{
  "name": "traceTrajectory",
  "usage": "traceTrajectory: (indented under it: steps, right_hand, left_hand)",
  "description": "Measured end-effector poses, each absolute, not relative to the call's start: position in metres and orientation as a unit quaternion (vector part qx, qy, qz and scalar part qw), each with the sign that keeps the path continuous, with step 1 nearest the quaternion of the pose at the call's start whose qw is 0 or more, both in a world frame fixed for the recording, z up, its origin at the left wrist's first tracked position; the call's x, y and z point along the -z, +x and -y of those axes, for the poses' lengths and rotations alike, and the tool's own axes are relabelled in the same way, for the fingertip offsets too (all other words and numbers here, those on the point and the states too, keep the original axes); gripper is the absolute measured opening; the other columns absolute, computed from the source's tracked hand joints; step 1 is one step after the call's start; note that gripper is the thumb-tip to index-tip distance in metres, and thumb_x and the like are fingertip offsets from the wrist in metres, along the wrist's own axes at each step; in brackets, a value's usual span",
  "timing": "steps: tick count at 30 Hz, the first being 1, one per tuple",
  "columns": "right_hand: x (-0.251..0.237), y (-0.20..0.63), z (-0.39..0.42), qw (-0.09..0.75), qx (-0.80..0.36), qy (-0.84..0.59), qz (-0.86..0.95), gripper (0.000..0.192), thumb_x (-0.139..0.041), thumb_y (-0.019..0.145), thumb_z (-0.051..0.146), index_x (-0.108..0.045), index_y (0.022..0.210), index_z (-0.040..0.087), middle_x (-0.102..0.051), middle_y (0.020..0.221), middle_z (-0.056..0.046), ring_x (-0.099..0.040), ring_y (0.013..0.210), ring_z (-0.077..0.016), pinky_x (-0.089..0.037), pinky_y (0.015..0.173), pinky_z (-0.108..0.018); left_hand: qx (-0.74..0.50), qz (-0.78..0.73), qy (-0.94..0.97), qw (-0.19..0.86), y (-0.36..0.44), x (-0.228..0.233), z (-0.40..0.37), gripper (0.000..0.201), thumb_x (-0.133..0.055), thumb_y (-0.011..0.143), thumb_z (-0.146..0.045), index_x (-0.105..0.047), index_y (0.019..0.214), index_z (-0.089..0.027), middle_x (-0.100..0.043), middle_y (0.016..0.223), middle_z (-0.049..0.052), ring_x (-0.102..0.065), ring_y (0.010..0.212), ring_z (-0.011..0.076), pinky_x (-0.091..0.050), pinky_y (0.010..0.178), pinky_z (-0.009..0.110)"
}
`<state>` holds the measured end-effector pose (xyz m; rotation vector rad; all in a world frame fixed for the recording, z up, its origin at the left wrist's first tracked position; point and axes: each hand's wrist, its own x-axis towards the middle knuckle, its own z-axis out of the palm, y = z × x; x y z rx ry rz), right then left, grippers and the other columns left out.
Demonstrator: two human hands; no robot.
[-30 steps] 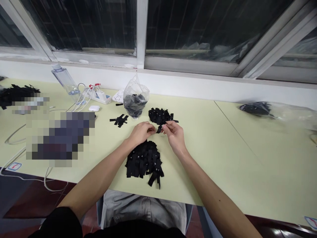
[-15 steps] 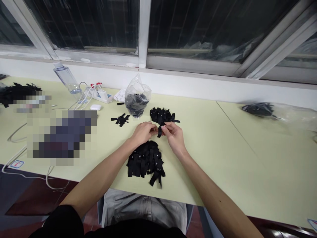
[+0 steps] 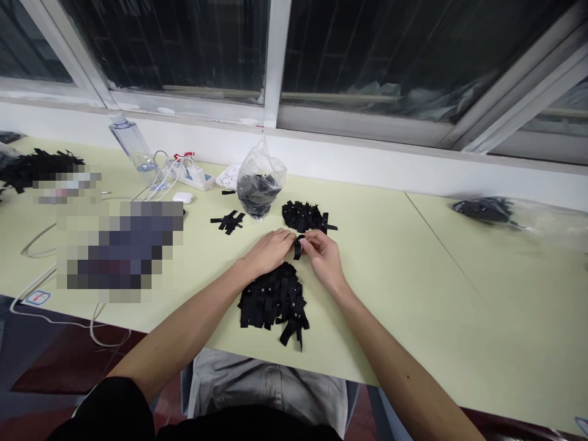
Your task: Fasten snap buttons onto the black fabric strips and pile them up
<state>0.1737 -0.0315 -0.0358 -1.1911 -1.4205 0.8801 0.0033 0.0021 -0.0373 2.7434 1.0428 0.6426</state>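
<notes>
My left hand (image 3: 270, 250) and my right hand (image 3: 324, 255) meet above the pale green table (image 3: 413, 275), and both pinch one small black fabric strip (image 3: 297, 247) between the fingertips. Just below the hands lies a pile of black strips with small white marks (image 3: 272, 298). A second, smaller pile of black strips (image 3: 304, 215) lies just beyond the hands. A few loose strips (image 3: 228, 221) rest to the left of it.
A clear plastic bag of black strips (image 3: 258, 184) stands behind the piles. Further left are a water bottle (image 3: 130, 143), a power strip with white cables (image 3: 190, 174) and a white earbud case (image 3: 182, 197). Another bag of black pieces (image 3: 487, 209) lies far right. Windows line the back.
The hands have stayed together on the strip, and the strip has turned from lying level to hanging down between the fingers. The view has shifted slightly left.
</notes>
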Motion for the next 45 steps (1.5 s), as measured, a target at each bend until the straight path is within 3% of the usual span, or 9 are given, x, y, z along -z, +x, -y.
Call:
traceTrajectory:
  steps: [10,19,35,45]
  right_hand:
    - [0.033,0.174,0.035,0.460,-0.277,-0.522,0.663,0.012,-0.053,0.089,0.029,-0.061,0.088,0.021,-0.064,0.079,-0.003,-0.057,0.066,-0.0180,-0.044,0.063,-0.031]
    - [0.036,0.173,0.037,0.483,-0.268,-0.520,0.651,0.016,-0.047,0.084,0.020,-0.061,0.091,0.021,-0.065,0.084,-0.004,-0.058,0.069,-0.0184,-0.047,0.065,-0.032]
    - [0.031,0.169,0.039,0.525,-0.259,-0.527,0.616,0.016,-0.056,0.089,0.037,-0.060,0.088,0.022,-0.065,0.080,-0.004,-0.057,0.066,-0.0182,-0.046,0.064,-0.032]
    - [0.028,0.169,0.041,0.521,-0.242,-0.529,0.625,0.016,-0.056,0.091,0.037,-0.058,0.086,0.022,-0.065,0.078,-0.004,-0.057,0.065,-0.0181,-0.046,0.065,-0.033]
  left_hand:
    - [-0.398,-0.389,0.793,0.248,0.002,0.033,-0.004,0.013,-0.051,0.090,-0.012,-0.062,0.089,-0.018,-0.067,0.088,0.003,-0.061,0.085,0.0170,-0.047,0.078,0.029]
    - [-0.488,-0.383,0.674,0.400,0.016,0.027,0.012,0.016,-0.061,0.088,-0.029,-0.071,0.090,-0.018,-0.073,0.096,0.006,-0.067,0.089,0.0190,-0.052,0.085,0.031]
    - [-0.489,-0.353,0.649,0.463,0.016,0.032,0.008,0.022,-0.061,0.088,-0.034,-0.070,0.094,-0.015,-0.071,0.097,0.007,-0.066,0.091,0.0192,-0.052,0.086,0.031]
    - [-0.492,-0.352,0.631,0.487,0.016,0.037,0.007,0.024,-0.065,0.085,-0.036,-0.072,0.096,-0.016,-0.072,0.102,0.009,-0.067,0.095,0.0209,-0.053,0.088,0.034]
